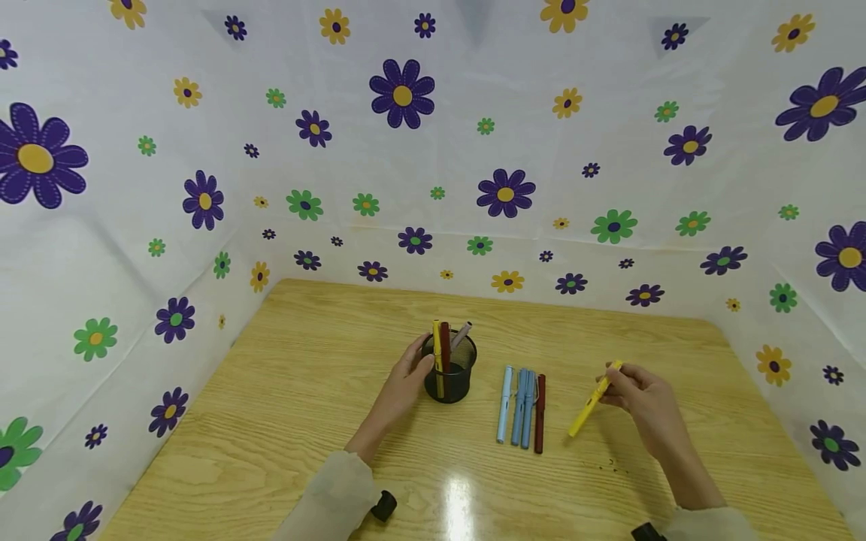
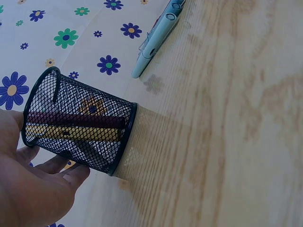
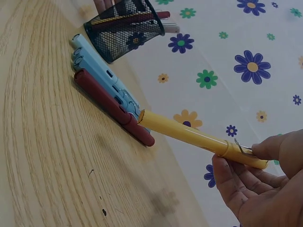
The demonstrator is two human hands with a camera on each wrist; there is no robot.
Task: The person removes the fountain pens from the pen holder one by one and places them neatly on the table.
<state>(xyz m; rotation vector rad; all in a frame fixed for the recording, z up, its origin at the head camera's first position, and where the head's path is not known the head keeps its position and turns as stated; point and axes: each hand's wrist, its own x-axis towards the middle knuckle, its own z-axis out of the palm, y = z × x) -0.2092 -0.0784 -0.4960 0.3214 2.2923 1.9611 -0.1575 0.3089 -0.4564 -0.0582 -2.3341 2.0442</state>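
Observation:
My left hand (image 1: 404, 379) grips the black mesh pen cup (image 1: 457, 388) from its left side, thumb near the rim, fingers along the mesh (image 2: 90, 137). The cup stands upright on the table, holding a yellow pen (image 1: 437, 346), a dark red pen (image 1: 445, 347) and a greyish pen (image 1: 462, 333). Between thumb and fingers, my right hand (image 1: 646, 402) pinches another yellow pen (image 3: 184, 134) near its clip, its far end slanting down above the table. To the cup's right lie a light blue pen (image 1: 504, 404), two darker blue pens (image 1: 524, 409) and a dark red pen (image 1: 540, 413), side by side.
The wood-grain table (image 1: 304, 361) meets a white flowered sheet (image 1: 446, 158) at the back and both sides. Small dark specks (image 1: 612, 466) dot the tabletop below the right hand. Black bands (image 1: 384, 506) show by both sleeves.

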